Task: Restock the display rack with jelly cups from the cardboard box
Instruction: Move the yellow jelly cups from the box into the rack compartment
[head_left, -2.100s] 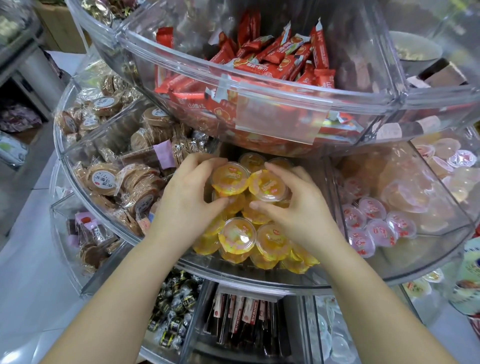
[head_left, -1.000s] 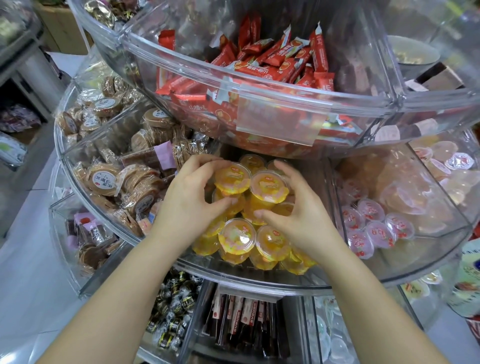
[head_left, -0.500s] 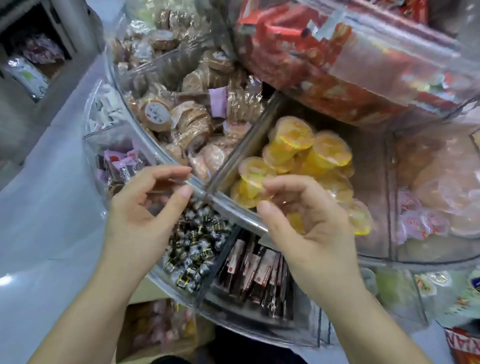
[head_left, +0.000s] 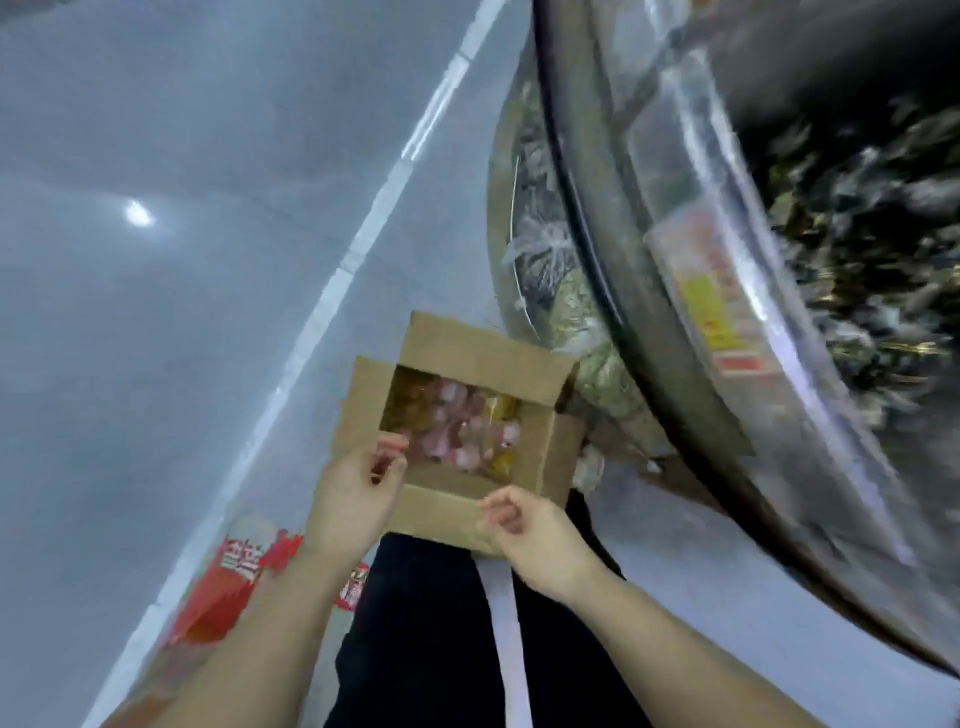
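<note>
An open cardboard box (head_left: 550, 452) sits on the floor below me, its flaps spread out. Pink and yellow jelly cups (head_left: 457, 426) fill the inside. My left hand (head_left: 353, 493) hovers over the box's near left corner, fingers loosely curled and holding nothing. Over the near flap, my right hand (head_left: 524, 530) also hangs loosely curled and holds nothing. The clear display rack (head_left: 701, 291) curves down the right side of the view, blurred by motion.
Grey floor with a white stripe (head_left: 363, 218) spreads to the left. A red printed package (head_left: 234, 577) lies on the floor at my left forearm. My dark trousers (head_left: 415, 623) are below the box. Wrapped sweets (head_left: 857, 223) fill the rack's low bin.
My hands left the yellow jelly cups in the rack and dropped down. My view swung from the rack shelves to the floor, where both hands now hover over the open box.
</note>
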